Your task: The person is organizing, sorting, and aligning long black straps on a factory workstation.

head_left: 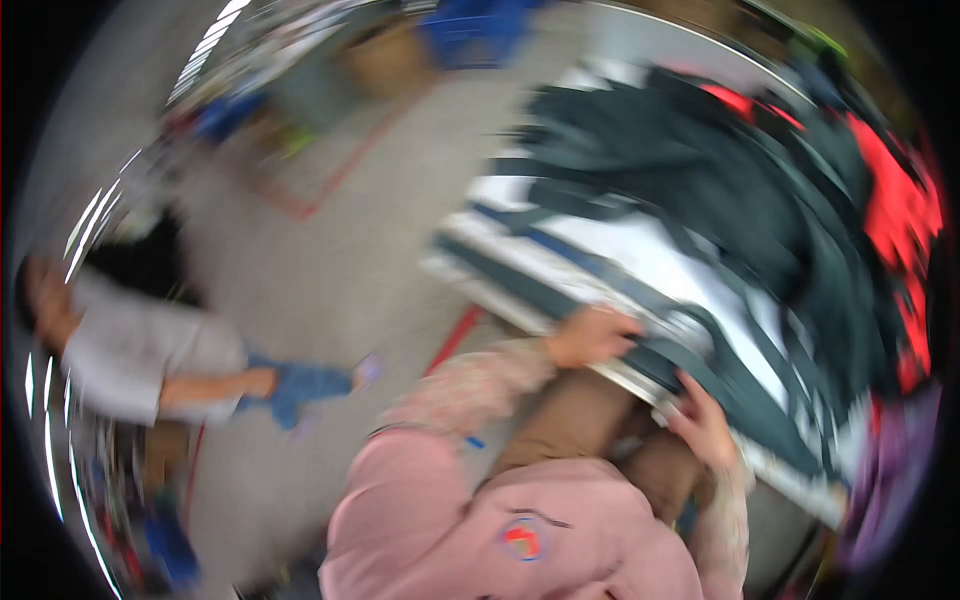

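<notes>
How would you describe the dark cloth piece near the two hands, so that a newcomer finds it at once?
Find the large cloth-covered table on the right. At its near edge are the person's left hand and right hand. The dark cloth piece lies between their fingertips, which sets it apart from the dark heap farther back.

A textile workshop, seen from a worktable (485, 293).
Dark cloth (690, 155) and red cloth (885, 190) lie heaped on top; red lines (370, 146) mark the grey floor (280, 235), a brown box (388, 62) stands near a blue bin (478, 38), and strip lights (92, 222) glare.
</notes>
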`<state>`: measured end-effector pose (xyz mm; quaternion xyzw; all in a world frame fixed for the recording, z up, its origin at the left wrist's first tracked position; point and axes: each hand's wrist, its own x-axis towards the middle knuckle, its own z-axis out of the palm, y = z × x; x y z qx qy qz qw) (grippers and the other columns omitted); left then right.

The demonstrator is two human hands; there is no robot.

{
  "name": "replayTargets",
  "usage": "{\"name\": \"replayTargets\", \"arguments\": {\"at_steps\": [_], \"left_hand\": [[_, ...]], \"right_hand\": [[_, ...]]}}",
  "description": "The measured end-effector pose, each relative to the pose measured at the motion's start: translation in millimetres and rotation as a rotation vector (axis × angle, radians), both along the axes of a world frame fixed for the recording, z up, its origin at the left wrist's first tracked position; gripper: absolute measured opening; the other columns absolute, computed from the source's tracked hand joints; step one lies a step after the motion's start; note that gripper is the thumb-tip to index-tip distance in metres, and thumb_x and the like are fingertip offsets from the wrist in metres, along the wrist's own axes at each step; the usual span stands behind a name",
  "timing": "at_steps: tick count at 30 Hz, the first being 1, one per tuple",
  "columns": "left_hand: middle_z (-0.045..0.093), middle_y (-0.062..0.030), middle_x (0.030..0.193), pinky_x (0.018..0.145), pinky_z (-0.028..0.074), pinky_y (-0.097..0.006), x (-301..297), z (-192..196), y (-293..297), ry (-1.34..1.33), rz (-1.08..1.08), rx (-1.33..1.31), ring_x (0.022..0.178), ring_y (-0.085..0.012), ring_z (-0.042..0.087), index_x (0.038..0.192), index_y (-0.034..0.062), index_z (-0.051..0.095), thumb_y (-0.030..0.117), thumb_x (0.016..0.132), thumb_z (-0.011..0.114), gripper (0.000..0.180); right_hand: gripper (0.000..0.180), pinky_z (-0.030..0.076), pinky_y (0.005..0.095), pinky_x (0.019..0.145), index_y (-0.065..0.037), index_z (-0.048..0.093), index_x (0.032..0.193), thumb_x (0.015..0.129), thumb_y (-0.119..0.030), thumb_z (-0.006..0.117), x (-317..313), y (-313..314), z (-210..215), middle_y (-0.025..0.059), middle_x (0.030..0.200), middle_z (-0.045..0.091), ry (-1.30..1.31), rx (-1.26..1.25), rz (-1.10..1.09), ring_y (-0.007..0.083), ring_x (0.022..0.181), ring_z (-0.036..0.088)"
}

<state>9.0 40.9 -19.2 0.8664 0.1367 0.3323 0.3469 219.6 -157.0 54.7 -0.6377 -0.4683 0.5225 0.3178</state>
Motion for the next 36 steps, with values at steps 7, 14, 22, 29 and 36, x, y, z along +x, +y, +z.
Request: {"name": "replayTargets", "arguments": {"at_steps": [7, 14, 22, 29, 36], "left_hand": [[0.054, -0.0120, 0.080, 0.071, 0.040, -0.041, -21, -5, 15, 0.165, -0.024, 0.246, 0.078, -0.0313, 0.051, 0.105, 0.0112, 0.071, -0.003, 0.080, 0.058, 0.032], [0.060, -0.0128, 0.089, 0.081, 0.041, -0.041, -3, -7, -5, 0.158, -0.066, 0.199, 0.086, -0.0310, 0.052, 0.104, 0.0029, 0.064, 0.003, 0.084, 0.063, 0.019], [0.059, -0.0124, 0.091, 0.080, 0.042, -0.040, -12, -5, -4, 0.211, -0.019, 0.180, 0.086, -0.0307, 0.052, 0.103, 0.0036, 0.063, 0.007, 0.078, 0.073, 0.027], [0.068, -0.0108, 0.095, 0.081, 0.046, -0.039, -21, -6, 2, 0.170, 0.040, 0.231, 0.086, -0.0288, 0.061, 0.103, 0.0049, 0.067, 0.009, 0.078, 0.076, 0.027], [0.064, -0.0096, 0.087, 0.077, 0.044, -0.039, 4, 4, -1, 0.224, 0.002, 0.164, 0.083, -0.0302, 0.057, 0.103, 0.0091, 0.069, 0.012, 0.075, 0.077, 0.029]], "right_hand": [[0.049, 0.053, 0.0500, 0.078, -0.004, 0.047, 0.131, 0.085, -0.014, 0.059, 18, 51, -17, 0.0245, 0.090, 0.068, -0.476, 0.363, -0.437, 0.0448, 0.086, 0.066], [0.035, 0.052, 0.0462, 0.076, -0.006, 0.061, 0.119, 0.084, -0.014, 0.060, -13, 25, -64, 0.0176, 0.083, 0.067, -0.311, 0.493, -0.452, 0.0372, 0.081, 0.066], [0.030, 0.052, 0.0465, 0.080, -0.005, 0.062, 0.112, 0.084, -0.015, 0.059, -25, 25, -77, 0.0193, 0.088, 0.068, -0.242, 0.533, -0.479, 0.0381, 0.086, 0.067], [0.027, 0.054, 0.0469, 0.073, -0.010, 0.068, 0.105, 0.080, -0.018, 0.062, -26, 39, -84, 0.0205, 0.081, 0.068, -0.214, 0.567, -0.444, 0.0395, 0.077, 0.067], [0.021, 0.046, 0.0355, 0.055, -0.005, 0.063, 0.105, 0.086, -0.014, 0.066, -16, 35, -54, 0.0082, 0.064, 0.058, -0.254, 0.494, -0.419, 0.0220, 0.055, 0.056]]}}
